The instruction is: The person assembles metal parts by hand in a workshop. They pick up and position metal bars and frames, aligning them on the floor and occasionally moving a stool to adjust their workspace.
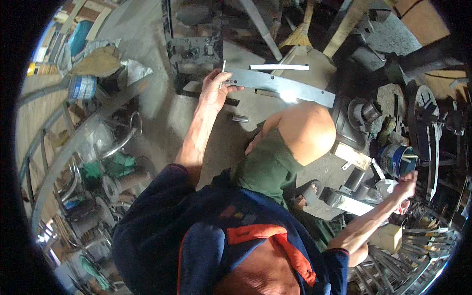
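Observation:
My left hand [214, 92] is closed on the left end of a long flat grey metal bar [255, 80], with small holes near its ends. A thin pale strip [223, 69] stands upright at the same end, by my fingers. The bar's far end reaches past my bare raised knee [314, 130], and a bright glint lies on it. Out to the right, my right hand [407, 186] is closed beside a blue can [396, 160] with sticks in it. What its fingers hold, if anything, is hidden. A small red thing [402, 206] shows just below that hand.
A short metal tube [240, 119] lies on the floor below the bar. A white strip [280, 67] lies behind it. A dark metal frame [196, 49] stands ahead. Metal scraps [403, 260] crowd the lower right; a curved rail [69, 132] and a can [82, 87] are at left.

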